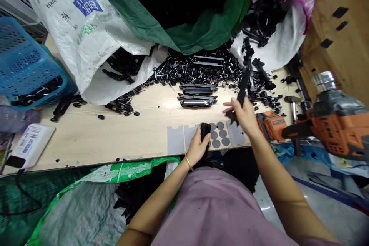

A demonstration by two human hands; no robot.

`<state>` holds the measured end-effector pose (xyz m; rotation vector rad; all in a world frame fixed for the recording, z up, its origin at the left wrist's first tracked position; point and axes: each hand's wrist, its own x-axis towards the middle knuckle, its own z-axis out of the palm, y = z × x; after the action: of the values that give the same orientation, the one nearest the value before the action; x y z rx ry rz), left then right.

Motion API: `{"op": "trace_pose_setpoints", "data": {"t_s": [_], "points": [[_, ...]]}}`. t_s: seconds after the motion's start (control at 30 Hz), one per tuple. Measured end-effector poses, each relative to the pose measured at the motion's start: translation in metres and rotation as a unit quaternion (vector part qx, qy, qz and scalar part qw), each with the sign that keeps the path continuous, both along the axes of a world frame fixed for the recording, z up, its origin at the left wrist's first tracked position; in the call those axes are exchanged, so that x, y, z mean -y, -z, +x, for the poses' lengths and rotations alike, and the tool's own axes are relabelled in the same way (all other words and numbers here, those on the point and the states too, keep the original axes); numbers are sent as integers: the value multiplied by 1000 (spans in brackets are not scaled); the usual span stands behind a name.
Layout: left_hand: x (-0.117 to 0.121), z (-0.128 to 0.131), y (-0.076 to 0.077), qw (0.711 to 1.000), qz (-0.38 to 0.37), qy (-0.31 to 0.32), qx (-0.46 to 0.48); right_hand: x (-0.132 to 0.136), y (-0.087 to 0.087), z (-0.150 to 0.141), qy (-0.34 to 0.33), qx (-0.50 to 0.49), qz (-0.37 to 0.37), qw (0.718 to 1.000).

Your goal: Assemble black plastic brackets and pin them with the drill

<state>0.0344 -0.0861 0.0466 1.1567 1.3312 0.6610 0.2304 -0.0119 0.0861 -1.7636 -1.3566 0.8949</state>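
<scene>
At the front edge of the wooden table, my left hand [198,147] is closed around a black plastic piece [205,130] that stands partly over the edge. My right hand [244,115], farther right and higher, grips a long black plastic strip [242,88] that points away from me; its lower end sticks out below the fingers. Between and beyond the hands lie black bar-shaped assemblies [197,102] in short rows. Behind them spreads a heap of small black knobs with metal pins [198,73]. Grey round pads [223,133] are stuck on the table beside my left hand.
An orange cordless power tool [340,119] lies at right, near a hammer [293,107]. Open sacks of black parts, one white [95,34] and one green [184,38], crowd the back. A blue basket [29,57] and a white power strip [31,142] are at left.
</scene>
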Motion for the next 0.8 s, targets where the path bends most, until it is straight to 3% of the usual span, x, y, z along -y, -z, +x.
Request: {"op": "trace_pose_setpoints", "data": {"t_s": [0.1,0.2,0.3,0.53,0.8], "points": [[3,4,-6,999,29,22,-8,29,4,-44,-8,-222,-44,974],[6,5,-15,996,75,46,-34,44,10,-70,40,-317,-58,946],[9,5,-23,991,97,57,-66,47,8,-73,74,-384,-70,918],[16,7,-31,980,133,74,-131,47,-5,-66,94,-441,-85,889],[15,0,-28,957,144,163,-192,51,-4,-70,86,-464,-127,872]]}}
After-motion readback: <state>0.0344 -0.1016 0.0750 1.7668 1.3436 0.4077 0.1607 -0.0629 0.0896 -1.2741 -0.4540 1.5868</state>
